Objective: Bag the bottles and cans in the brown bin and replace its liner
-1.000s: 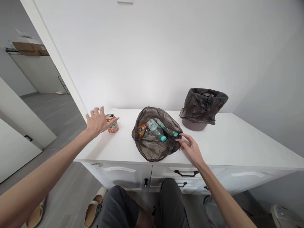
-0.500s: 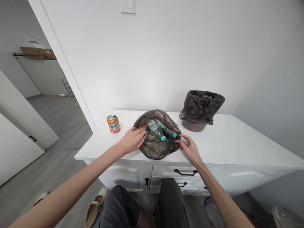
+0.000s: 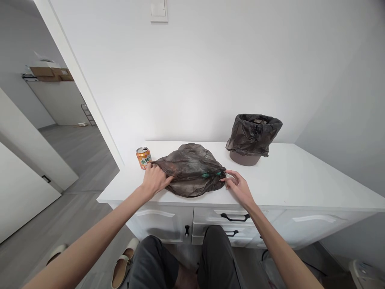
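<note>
A dark see-through plastic bag [image 3: 192,170] lies on the white cabinet top, stretched between both hands. Two green bottle caps show faintly through its film, and an orange tint shows near its left part. My left hand [image 3: 155,178] grips the bag's left edge, fingers closed on the film. My right hand [image 3: 237,185] pinches the bag's gathered right end between thumb and fingers. Just behind my left hand stands an open orange drink can [image 3: 143,155], upright, its lower part partly covered by the hand.
A brown bin [image 3: 245,158] lined with a black bag [image 3: 254,134] stands at the back right, against the wall. The white cabinet top [image 3: 306,176] runs on to the right. Below are drawers with black handles [image 3: 234,218]. Shoes [image 3: 122,265] lie on the floor at left.
My left hand has pulled the bag's edge leftward, so the film now covers the bottles that lay exposed in its opening. My right hand has stayed nearly in place.
</note>
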`<state>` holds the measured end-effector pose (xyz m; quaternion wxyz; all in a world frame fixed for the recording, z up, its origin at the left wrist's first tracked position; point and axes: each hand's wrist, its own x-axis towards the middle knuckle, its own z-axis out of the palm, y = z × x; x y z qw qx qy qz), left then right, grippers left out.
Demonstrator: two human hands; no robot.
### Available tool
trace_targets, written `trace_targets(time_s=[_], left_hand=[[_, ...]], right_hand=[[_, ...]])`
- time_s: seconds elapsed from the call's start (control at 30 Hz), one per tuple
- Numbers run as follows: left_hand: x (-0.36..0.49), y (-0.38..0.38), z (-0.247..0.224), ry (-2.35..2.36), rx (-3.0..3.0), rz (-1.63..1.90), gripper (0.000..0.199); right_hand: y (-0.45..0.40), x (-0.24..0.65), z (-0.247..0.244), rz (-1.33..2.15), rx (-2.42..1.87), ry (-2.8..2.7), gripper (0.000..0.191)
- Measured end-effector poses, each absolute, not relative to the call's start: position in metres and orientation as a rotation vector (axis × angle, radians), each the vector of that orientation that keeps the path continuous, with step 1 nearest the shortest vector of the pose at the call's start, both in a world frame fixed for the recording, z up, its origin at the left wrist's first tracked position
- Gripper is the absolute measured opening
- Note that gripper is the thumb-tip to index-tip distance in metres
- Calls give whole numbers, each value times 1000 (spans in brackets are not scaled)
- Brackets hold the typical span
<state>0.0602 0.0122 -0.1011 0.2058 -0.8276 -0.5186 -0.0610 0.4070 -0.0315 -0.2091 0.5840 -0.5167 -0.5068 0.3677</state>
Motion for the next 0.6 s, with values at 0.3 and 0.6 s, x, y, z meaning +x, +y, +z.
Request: trace_targets(time_s=[0.3, 0.6], left_hand=[[89, 37, -131, -1470, -2266, -449, 29], [32, -44, -131, -1511, -2291, -525, 45]], right_hand=[[-28, 406, -210, 857, -1211, -1187, 44], [-33, 399, -206, 868, -1182, -1177, 45]])
